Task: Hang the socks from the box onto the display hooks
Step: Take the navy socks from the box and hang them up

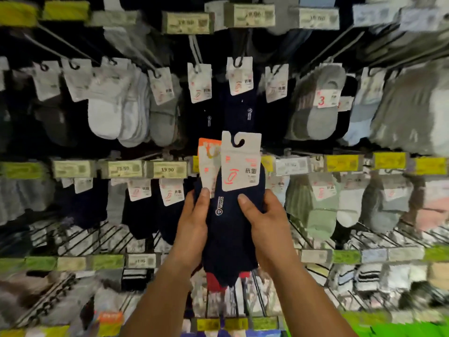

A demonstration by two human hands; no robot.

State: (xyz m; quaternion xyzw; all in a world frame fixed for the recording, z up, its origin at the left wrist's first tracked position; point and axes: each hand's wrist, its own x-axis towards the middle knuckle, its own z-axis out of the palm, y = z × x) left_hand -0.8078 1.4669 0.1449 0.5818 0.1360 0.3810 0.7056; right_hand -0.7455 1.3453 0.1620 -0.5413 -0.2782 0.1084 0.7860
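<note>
I hold a stack of navy sock packs (229, 242) upright in front of the display. The front pack carries a white card header (240, 164) with a hook cut-out at its top. A second pack behind it shows an orange and white header (209, 156), and a red sock (213, 282) peeks out at the bottom. My left hand (193, 224) grips the stack's left side, thumb on the front. My right hand (263, 215) grips the right side, thumb pressed on the navy fabric. Navy packs (239, 100) hang on display hooks (239, 60) straight above.
Rows of hooks carry white (107, 110), grey (315, 113) and green (313, 207) sock packs on all sides. Price-tag rails (167, 169) run across at several heights. Wire shelving (80, 237) lies lower left and right. The box is out of view.
</note>
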